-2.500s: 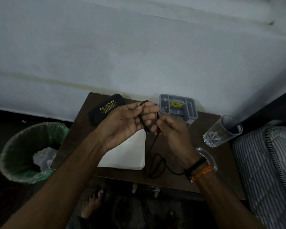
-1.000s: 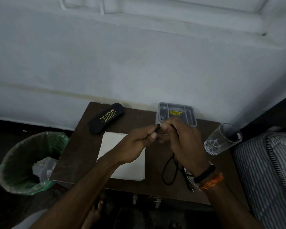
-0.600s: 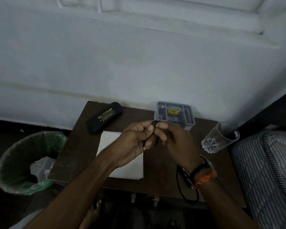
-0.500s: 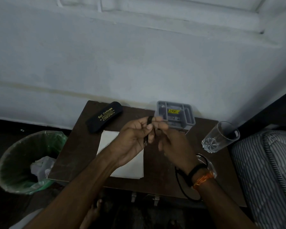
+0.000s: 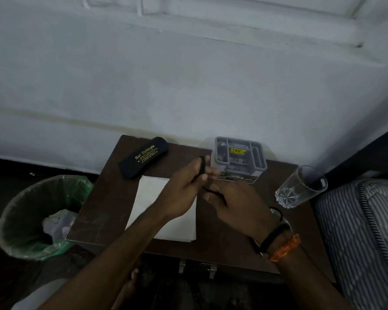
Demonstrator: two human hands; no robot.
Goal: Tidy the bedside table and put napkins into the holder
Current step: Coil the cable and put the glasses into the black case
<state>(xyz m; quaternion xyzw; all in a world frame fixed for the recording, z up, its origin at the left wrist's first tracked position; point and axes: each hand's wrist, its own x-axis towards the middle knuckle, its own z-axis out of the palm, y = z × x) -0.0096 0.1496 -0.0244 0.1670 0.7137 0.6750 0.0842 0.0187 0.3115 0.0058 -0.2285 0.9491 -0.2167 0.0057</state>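
— While the left hand (image 5: 184,186) pinches a coiled black cord (image 5: 202,164) just in front of the holder (image 5: 239,159), how far would you say the tidying has got?

— Not far, I'd judge. The cord is bundled between thumb and fingers, with a strand running down to the right hand (image 5: 231,202), whose fingers curl loosely near it. Whether they actually grip it, I cannot tell.

— And the napkins (image 5: 166,211)?

— Flat in a stack on the desk (image 5: 94,211), in front of the holder and to its left, partly under the left forearm. None are in the holder, as far as I can see.

— What else is out?

— A black spectacle case (image 5: 143,156) left of the holder and a glass (image 5: 300,189) to its right. A bin (image 5: 38,218) stands on the floor, far left.

— So what's left?

— Stowing the cord, then loading the napkins. That main part looks untouched.
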